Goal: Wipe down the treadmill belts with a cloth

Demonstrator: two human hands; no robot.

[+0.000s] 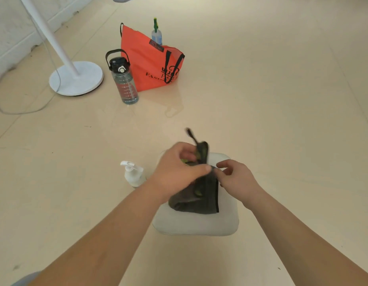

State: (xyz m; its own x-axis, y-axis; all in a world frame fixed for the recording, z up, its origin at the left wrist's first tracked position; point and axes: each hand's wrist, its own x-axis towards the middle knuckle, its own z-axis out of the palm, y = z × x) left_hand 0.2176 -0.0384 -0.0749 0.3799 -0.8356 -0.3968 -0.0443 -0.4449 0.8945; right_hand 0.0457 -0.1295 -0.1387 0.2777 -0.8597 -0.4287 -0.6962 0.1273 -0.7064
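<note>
A dark grey pouch with a black zipper edge stands on a pale square cushion on the floor. My left hand grips the pouch's upper part, fingers curled over its open top, where something green shows. My right hand pinches the pouch's edge just right of my left thumb. A black pull strap sticks up from the top, blurred. No treadmill and no separate cloth are visible.
A white pump bottle stands left of the cushion. Further back are a clear water bottle, an orange tote bag with a spray bottle behind it, and a white fan stand base with a cable.
</note>
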